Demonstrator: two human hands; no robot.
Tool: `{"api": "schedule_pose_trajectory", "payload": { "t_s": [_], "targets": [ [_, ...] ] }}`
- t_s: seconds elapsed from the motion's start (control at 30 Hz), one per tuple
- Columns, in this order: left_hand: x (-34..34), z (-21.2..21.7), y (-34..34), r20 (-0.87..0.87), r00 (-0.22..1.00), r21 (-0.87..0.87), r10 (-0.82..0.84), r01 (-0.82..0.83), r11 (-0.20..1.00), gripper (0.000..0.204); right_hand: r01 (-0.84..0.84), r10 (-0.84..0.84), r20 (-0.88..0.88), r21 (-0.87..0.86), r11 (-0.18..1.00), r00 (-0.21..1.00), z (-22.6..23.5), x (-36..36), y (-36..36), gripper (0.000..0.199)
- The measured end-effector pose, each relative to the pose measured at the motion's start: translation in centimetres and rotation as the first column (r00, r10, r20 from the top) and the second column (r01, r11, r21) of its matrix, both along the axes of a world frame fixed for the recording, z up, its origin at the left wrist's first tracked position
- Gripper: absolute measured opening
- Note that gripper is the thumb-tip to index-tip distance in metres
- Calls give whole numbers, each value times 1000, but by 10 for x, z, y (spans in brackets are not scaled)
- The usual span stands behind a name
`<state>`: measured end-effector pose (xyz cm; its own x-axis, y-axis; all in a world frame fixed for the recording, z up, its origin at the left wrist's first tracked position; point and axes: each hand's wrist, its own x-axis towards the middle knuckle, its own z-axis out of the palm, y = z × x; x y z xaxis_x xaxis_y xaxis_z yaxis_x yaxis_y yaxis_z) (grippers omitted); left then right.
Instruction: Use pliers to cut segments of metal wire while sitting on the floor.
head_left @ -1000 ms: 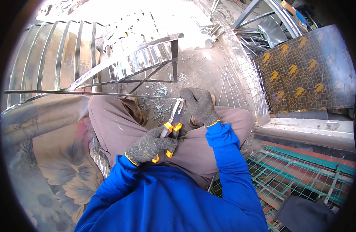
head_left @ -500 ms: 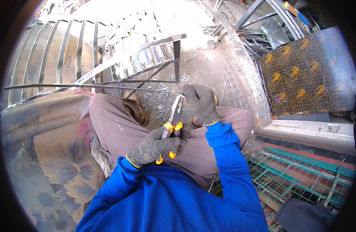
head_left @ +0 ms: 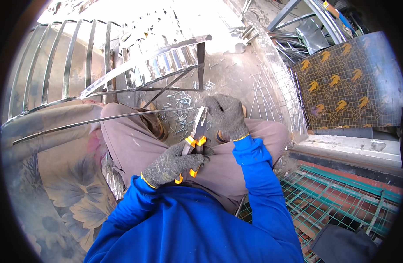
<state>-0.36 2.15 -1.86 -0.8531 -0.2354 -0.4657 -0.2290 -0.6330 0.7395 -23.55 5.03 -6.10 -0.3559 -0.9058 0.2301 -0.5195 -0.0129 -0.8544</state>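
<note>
On a workshop floor (head_left: 236, 74) strewn with short wire offcuts (head_left: 182, 105), a person in a blue top and grey knit gloves sits with knees drawn up, working a pair of orange-handled pliers (head_left: 196, 136) over the lap. The left hand (head_left: 173, 164) has its grip pressed together around the pliers' handles; the right hand (head_left: 225, 116) is curled at the tool's nose, and whether its grip pinches the wire there or only rests against it cannot be told. A long thin metal rod (head_left: 100, 120) runs from the far left of the scene across the left knee to the pliers' tip. Compared with half a second ago, the hands and pliers sit in much the same pose, the tool angled a touch more upright, which suggests the squeeze at the rod's end is being held rather than released. Beyond the knees stands a frame of curved steel bars (head_left: 136, 65). To the right lie a sheet of fine wire mesh (head_left: 276, 96), a dark patterned panel (head_left: 346, 83) and, nearer, a green wire grid (head_left: 337, 206). A floral cloth (head_left: 65, 184) covers the ground at left.
</note>
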Motion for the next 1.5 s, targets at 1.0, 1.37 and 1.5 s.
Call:
{"api": "schedule_pose_trajectory", "payload": {
  "t_s": [1.0, 1.37, 1.5],
  "targets": [
    [-4, -28, 21, -161, 968, 75, 191, -181, 981, 22, -4, -3, 81, 85, 996, 997, 0, 12, -5, 38],
    [-4, 0, 39, -275, 899, 818, 341, 32, 575, 34, -171, -27, 635, 248, 953, 772, -20, 32, -9, 46],
    [-2, 23, 24, -296, 911, 120, -288, 334, 935, 26, -14, -127, 506, 266, 964, 853, -10, 16, -19, 52]
  ]
}}
